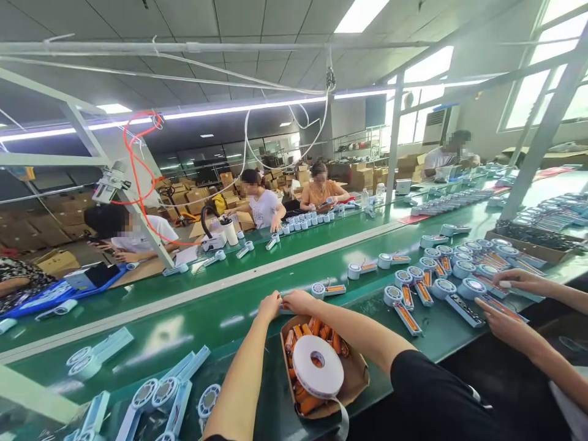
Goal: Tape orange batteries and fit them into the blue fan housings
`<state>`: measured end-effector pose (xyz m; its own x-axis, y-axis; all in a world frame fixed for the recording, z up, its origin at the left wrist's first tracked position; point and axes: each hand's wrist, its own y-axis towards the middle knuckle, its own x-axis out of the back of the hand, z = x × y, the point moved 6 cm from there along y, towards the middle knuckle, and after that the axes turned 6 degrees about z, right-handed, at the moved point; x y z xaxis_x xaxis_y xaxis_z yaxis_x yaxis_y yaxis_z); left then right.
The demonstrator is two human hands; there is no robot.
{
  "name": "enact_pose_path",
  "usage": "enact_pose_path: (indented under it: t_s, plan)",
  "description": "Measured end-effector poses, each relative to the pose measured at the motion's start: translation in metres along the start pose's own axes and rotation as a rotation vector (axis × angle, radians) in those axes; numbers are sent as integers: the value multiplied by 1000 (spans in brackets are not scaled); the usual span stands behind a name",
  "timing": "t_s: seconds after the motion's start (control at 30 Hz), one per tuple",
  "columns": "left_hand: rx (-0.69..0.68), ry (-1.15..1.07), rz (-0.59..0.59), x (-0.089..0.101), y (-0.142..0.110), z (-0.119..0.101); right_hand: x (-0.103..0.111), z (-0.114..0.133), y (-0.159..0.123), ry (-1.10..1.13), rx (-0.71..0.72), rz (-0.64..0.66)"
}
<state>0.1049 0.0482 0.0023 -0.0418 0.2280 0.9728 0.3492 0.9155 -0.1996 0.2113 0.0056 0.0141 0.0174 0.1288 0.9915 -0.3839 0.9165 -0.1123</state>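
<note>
My left hand and my right hand meet over the green work surface, fingers pinched close together. Whatever they hold is mostly hidden; only a bit of pale blue shows by the fingers. Just below my forearms sits an open cardboard box of orange-wrapped cylinders, which look like batteries. On top of these lies a white roll of tape, its loose end hanging over the box's front edge. Beyond my right hand is a light blue handheld fan body with an orange cylinder in its handle.
Several blue fan bodies lie at the lower left, and many more crowd the right. A co-worker's hands work among those. Across the green conveyor belt, other people sit along its far side. A metal post rises at right.
</note>
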Motion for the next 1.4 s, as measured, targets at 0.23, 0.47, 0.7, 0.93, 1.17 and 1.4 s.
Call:
enact_pose_path:
  t_s: [0.23,0.47,0.7,0.93,1.17,1.4]
  plan:
    - [-2,-43,-2,-6,8,1,2,2,6,-24,52,10]
    - [0,-96,-8,-10,14,-10,7,-7,5,67,20,47]
    - [119,-162,-56,2,9,6,27,-35,-57,351,25,-186]
    - [157,-241,-94,-6,-4,26,-3,-60,-161,691,33,-268]
    - [85,-284,-171,11,-12,1,-27,-46,-211,903,15,-425]
    - [-617,-210,-90,-18,-133,-72,-49,-43,-272,909,-72,-464]
